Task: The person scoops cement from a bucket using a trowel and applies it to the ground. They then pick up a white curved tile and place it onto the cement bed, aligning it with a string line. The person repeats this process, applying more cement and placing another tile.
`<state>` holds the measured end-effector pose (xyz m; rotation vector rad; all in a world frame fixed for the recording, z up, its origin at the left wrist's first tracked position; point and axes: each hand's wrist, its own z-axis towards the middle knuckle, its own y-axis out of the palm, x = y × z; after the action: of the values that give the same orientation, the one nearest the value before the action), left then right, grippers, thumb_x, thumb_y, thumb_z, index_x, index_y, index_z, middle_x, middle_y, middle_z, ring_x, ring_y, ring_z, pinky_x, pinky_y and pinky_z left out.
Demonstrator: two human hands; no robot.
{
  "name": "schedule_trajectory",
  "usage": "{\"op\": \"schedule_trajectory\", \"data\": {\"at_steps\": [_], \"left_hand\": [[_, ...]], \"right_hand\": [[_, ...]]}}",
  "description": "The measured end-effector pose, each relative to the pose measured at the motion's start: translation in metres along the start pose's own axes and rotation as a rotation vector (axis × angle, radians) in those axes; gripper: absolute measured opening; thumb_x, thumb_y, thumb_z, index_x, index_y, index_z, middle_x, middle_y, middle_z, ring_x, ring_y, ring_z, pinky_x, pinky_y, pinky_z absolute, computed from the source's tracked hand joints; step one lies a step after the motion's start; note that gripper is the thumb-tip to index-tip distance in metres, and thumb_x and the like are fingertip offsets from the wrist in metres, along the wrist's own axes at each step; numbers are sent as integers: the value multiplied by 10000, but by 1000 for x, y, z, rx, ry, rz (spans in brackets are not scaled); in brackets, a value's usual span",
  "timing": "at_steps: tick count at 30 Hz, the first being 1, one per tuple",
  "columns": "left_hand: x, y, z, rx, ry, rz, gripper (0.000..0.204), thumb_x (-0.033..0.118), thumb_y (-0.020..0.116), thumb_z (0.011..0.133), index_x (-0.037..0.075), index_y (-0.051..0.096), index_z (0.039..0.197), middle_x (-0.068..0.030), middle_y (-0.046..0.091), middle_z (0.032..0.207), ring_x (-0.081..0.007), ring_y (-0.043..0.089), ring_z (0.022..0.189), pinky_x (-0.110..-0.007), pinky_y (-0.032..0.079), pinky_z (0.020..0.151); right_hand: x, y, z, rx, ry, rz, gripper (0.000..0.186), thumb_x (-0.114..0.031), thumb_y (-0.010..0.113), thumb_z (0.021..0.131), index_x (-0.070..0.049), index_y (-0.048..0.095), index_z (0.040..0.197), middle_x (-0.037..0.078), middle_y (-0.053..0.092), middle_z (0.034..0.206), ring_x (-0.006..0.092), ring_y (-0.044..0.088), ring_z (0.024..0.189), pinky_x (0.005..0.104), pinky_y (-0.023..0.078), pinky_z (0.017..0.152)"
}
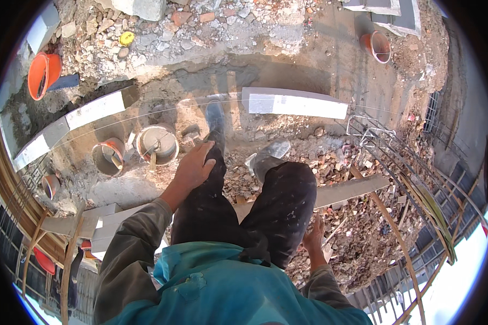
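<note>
— While you stand over the rubble, what is biggest around you?

— The long white blocks: one lies crosswise ahead of your boots, the white block, its long axis running left to right, and another, the angled block, slants off to your left. Between them the ground dips into a grey trench.

— And nearer my hands?

— Ahead and left of your left hand sits the mortar bucket, full of grey mix with a tool handle sticking out. Just beside it, further left, is the second bucket, orange-rimmed. Your left hand is the nearer one by far; the bucket lies forward and to the left of it, close but apart.

— What are my hands doing?

— Your left hand is open, fingers loosely spread, resting over your left thigh and gripping nothing. Your right hand hangs low beside your right leg; something thin and pale shows by it, but I cannot tell whether you are holding it.
</note>
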<state>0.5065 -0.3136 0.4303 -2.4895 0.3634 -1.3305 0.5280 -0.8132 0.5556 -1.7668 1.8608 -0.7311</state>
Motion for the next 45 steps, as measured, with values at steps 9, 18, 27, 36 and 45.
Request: {"op": "schedule_trajectory", "data": {"at_steps": [9,18,27,36,45], "left_hand": [[-10,149,111,-197,-39,117,576,136,668,817,-6,500,1350,-207,527,1348,-380,504,1251,-466,406,1055],[-22,307,254,229,214,621,679,227,615,874,146,384,1507,-194,306,1575,-393,273,1461,-602,228,1162],[-62,360,336,365,273,820,566,253,553,915,301,444,1468,-159,489,1403,-360,430,1335,-643,316,1079],[-70,317,314,383,330,792,522,211,548,911,304,502,1422,-112,555,1223,-305,516,1181,-603,386,995],[-85,150,200,322,291,742,636,195,626,855,303,453,1457,-123,539,1298,-310,493,1262,-609,368,1039]], "right_hand": [[30,-71,181,-62,-96,-338,976,-103,748,792,-65,153,1564,277,398,1427,462,450,1283,513,379,1071],[-60,-51,504,41,-665,-709,1164,-377,852,712,-124,126,1586,229,198,1604,436,181,1480,548,181,1192],[-45,-8,611,-102,-837,-718,1267,-233,903,581,-121,125,1576,227,206,1579,414,174,1481,554,138,1210],[-74,-21,564,-21,-969,-661,1214,-171,833,556,-75,167,1566,244,354,1441,430,332,1362,577,242,1121],[-198,-24,430,30,-1125,-593,1133,-205,845,596,-26,228,1530,272,385,1401,456,359,1315,596,231,1088]]}}
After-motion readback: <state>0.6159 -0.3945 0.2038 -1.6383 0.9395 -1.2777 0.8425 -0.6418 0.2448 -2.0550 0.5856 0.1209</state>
